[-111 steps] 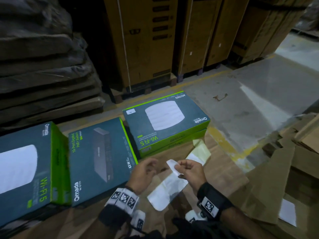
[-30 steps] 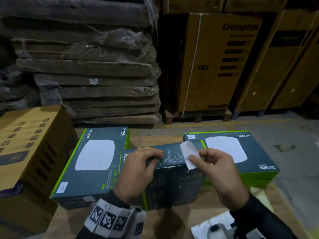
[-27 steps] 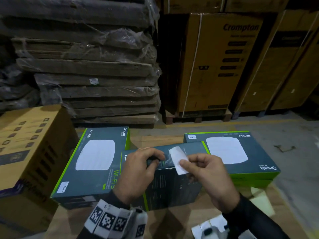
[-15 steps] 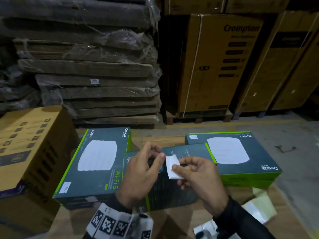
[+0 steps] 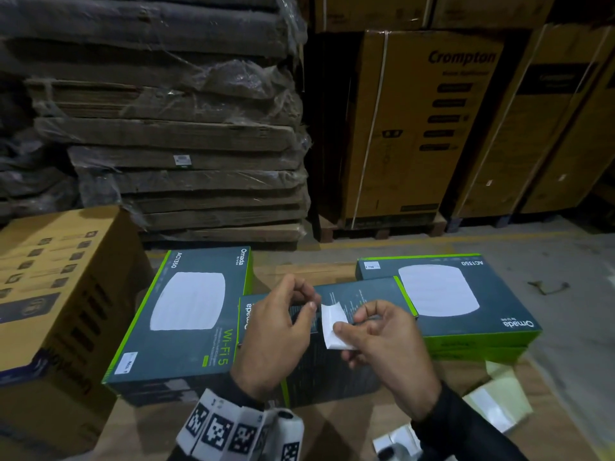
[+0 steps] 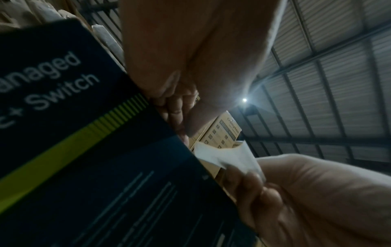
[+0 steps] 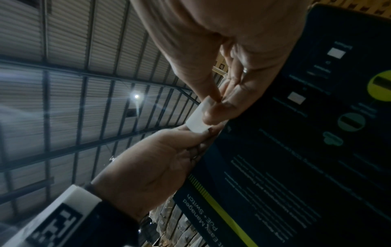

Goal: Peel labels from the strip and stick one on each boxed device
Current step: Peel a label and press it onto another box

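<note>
A dark switch box (image 5: 332, 371) stands on its edge between two flat Wi-Fi boxes. The left Wi-Fi box (image 5: 186, 321) has a small label (image 5: 128, 362) near its front corner, and the right one (image 5: 466, 294) has a label (image 5: 372, 266) at its far corner. My right hand (image 5: 339, 327) pinches a white label (image 5: 332, 324) just above the switch box's top edge. My left hand (image 5: 306, 301) curls over that edge, its thumb tip right at the label's free end. The wrist views show the same label (image 6: 226, 155) (image 7: 196, 120) against the switch box (image 6: 84, 150) (image 7: 296, 150).
The used label strip (image 5: 499, 404) lies on the cardboard sheet (image 5: 332, 424) at the lower right. A brown carton (image 5: 50, 294) stands close on the left. Wrapped flat cardboard (image 5: 183, 144) and tall Crompton cartons (image 5: 426, 128) wall off the back. Bare concrete floor (image 5: 565, 294) lies to the right.
The switch box, flat earlier, now stands on edge. Over the last second my right hand brought the label leftward over its top edge, and my left fingers lifted towards the label.
</note>
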Tool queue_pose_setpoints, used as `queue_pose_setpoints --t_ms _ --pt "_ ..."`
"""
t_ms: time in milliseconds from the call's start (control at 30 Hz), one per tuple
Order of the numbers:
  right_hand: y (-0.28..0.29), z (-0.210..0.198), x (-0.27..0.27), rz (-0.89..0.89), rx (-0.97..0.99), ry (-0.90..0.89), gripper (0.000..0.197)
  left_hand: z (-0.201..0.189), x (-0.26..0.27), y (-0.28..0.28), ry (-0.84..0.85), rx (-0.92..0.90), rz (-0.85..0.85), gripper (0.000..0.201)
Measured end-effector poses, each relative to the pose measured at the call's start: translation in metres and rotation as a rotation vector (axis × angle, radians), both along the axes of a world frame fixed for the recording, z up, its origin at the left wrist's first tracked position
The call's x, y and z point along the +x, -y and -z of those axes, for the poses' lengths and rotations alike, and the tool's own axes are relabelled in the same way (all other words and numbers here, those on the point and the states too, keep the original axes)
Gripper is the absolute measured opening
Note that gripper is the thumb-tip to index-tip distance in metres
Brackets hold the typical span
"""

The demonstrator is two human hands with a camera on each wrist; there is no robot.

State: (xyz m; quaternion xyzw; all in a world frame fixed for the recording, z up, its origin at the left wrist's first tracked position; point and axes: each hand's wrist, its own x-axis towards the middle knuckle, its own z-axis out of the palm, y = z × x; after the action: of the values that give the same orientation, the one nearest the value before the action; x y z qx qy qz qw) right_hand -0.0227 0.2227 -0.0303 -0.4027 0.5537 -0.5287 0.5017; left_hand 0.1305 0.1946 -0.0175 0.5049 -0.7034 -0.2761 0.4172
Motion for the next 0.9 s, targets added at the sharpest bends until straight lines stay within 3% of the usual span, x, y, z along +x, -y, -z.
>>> queue_pose_setpoints --t_ms 300,900 --pt "0.003 -0.003 0.002 -0.02 -0.008 -0.078 0.033 0.007 0.003 -0.007 0.07 -0.071 0.002 0.029" --pt "0.006 -0.004 0.002 0.0 0.048 -0.15 0.038 0.011 0.003 -0.006 0.202 -0.114 0.021 0.013"
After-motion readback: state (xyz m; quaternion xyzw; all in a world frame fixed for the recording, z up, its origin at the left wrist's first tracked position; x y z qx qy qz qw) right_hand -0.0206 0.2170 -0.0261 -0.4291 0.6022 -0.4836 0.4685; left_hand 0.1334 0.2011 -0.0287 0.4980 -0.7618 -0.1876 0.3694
